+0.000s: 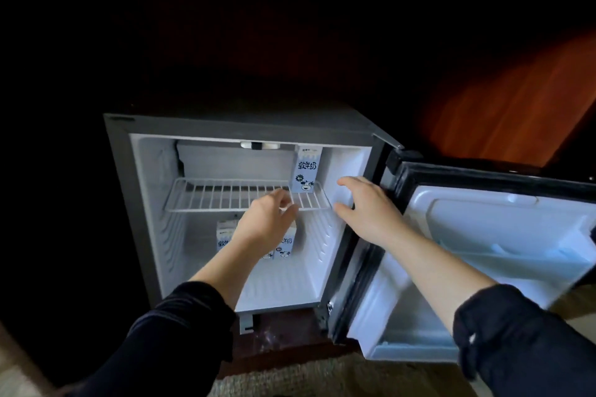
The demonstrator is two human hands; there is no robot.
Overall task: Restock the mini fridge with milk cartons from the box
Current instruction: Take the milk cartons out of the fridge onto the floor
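The mini fridge (125, 203) stands open, its door (483, 235) swung out to the right. One blue-and-white milk carton (306, 169) stands upright at the right end of the white wire shelf (219, 200). On the fridge floor below stand more cartons: one (224, 234) at the left and one (285, 246) at the right, both partly hidden by my left forearm. My left hand (267, 219) reaches in at the shelf's front edge with relaxed fingers and holds nothing. My right hand (364, 200) hovers, fingers spread and empty, by the shelf's right end and the inner right wall.
The open door with its inner racks fills the right side at knee height. A dark wooden cabinet surrounds the fridge, with a lit wood panel (516, 106) at the upper right. Woven carpet (306, 377) lies in front. The box is out of view.
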